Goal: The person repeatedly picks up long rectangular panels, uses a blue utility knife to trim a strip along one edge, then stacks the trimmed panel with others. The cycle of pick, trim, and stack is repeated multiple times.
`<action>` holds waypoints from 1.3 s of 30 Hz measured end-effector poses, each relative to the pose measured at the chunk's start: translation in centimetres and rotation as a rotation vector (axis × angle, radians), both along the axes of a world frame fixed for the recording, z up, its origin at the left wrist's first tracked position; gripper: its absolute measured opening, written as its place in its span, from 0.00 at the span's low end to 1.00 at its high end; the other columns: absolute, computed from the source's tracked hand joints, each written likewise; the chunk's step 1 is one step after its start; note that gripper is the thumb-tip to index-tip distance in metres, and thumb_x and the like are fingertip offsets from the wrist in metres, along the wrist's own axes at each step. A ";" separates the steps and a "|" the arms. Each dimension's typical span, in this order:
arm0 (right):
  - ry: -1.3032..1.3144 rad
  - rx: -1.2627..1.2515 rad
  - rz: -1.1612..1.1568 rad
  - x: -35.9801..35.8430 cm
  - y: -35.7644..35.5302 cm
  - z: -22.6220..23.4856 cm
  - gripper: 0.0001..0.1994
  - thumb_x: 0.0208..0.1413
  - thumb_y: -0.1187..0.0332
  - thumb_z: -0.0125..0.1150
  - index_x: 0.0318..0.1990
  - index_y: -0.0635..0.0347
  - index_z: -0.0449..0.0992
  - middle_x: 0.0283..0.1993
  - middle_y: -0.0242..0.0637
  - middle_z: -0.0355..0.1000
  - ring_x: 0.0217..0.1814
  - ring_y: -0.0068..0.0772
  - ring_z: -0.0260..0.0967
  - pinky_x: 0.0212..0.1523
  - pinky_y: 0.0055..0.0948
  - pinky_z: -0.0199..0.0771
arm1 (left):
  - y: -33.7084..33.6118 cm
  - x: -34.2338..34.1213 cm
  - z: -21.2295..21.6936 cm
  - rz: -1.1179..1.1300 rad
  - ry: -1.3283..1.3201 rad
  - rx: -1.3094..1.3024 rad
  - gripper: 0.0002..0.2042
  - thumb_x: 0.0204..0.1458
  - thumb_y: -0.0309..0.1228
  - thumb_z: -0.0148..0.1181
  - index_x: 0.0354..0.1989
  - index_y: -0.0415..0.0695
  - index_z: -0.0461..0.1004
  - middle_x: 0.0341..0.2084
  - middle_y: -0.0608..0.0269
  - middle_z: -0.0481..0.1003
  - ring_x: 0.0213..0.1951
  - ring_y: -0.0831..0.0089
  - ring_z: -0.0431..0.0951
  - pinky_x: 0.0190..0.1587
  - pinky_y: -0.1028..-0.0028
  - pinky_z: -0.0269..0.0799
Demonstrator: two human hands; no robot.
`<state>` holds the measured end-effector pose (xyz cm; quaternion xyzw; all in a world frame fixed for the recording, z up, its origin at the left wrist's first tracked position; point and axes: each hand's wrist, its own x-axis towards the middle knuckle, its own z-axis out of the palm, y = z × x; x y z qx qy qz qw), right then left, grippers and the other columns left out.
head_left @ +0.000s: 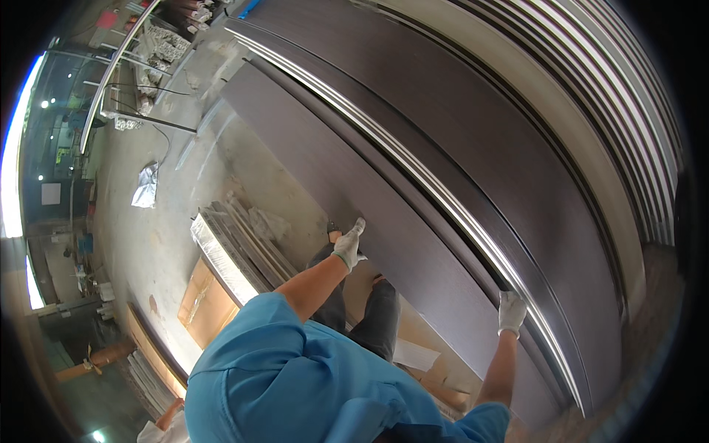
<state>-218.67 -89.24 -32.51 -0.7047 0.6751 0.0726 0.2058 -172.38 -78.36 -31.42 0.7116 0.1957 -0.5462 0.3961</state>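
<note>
Both gloved hands are gripping a long dark panel (413,244): left hand (348,245) grasping its lower edge, right hand (511,311) its upper edge, panel running eleven to five o'clock.

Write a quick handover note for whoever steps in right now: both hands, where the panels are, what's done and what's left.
Left hand: gloved, fingers on the near edge of the lower dark panel.
Right hand: gloved, gripping the far edge of that panel, beside the upper dark panel with its bright metal edge.
Both panels lean against the stacked sheets.
Done: both hands are placed on the lower panel.
Left: cannot tell whether it is lifted.
</note>
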 end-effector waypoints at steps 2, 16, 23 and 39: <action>-0.047 -0.008 -0.123 -0.7 0.5 0.5 0.14 0.59 0.57 0.61 0.41 0.57 0.83 0.37 0.47 0.80 0.41 0.47 0.79 0.44 0.41 0.76 | 0.2 0.5 -0.6 -0.033 -0.009 0.024 0.44 0.56 0.54 0.60 0.70 0.37 0.49 0.71 0.50 0.49 0.67 0.51 0.61 0.60 0.49 0.72; -0.487 -0.492 -2.036 -7.7 20.1 -8.4 0.35 0.60 0.47 0.57 0.70 0.53 0.58 0.68 0.46 0.63 0.66 0.50 0.64 0.62 0.39 0.67 | 0.6 3.6 -6.8 -0.047 0.365 -0.112 0.31 0.60 0.48 0.58 0.64 0.38 0.62 0.62 0.49 0.66 0.63 0.51 0.66 0.65 0.48 0.64; -0.707 -0.436 -2.444 -5.7 16.3 -5.8 0.37 0.61 0.47 0.56 0.66 0.71 0.60 0.67 0.52 0.63 0.69 0.48 0.61 0.65 0.39 0.64 | 0.4 4.4 -9.6 0.157 0.306 -0.052 0.34 0.55 0.49 0.63 0.64 0.40 0.63 0.64 0.52 0.65 0.63 0.50 0.66 0.64 0.44 0.65; -0.097 -0.274 -1.706 -8.1 16.6 -1.5 0.29 0.59 0.48 0.60 0.61 0.57 0.69 0.66 0.43 0.65 0.70 0.48 0.60 0.67 0.43 0.62 | -4.4 0.3 -3.6 -0.845 -0.160 0.440 0.30 0.55 0.53 0.61 0.55 0.39 0.71 0.55 0.50 0.72 0.56 0.53 0.73 0.51 0.53 0.74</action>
